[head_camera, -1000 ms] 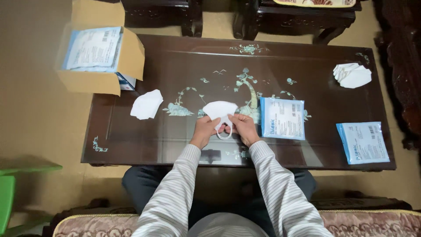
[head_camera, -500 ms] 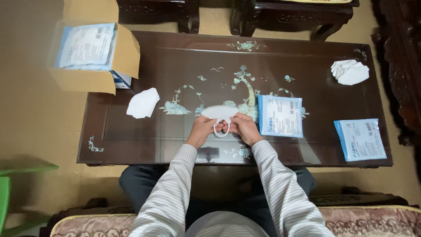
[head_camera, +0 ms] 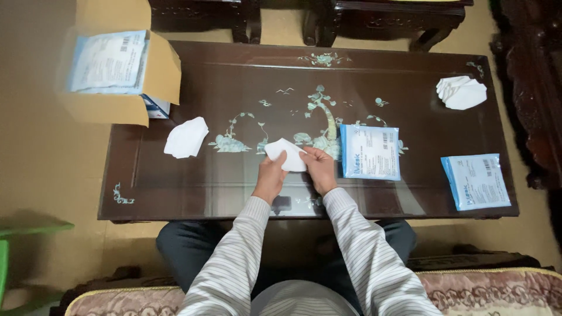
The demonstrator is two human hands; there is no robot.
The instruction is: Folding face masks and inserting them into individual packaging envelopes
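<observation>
I see both hands, left hand (head_camera: 270, 175) and right hand (head_camera: 319, 168), pinching a folded white mask (head_camera: 285, 153) just above the counter (head_camera: 234, 88), its long axis slanting, pointed end toward upper left.

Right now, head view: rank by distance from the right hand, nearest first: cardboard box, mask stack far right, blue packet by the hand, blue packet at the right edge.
1. Blue packet by the hand, just right of the right hand.
2. Blue packet at the right edge, near the table's front right.
3. Mask stack, back right corner.
4. Cardboard box, back left, off the table's corner.
</observation>
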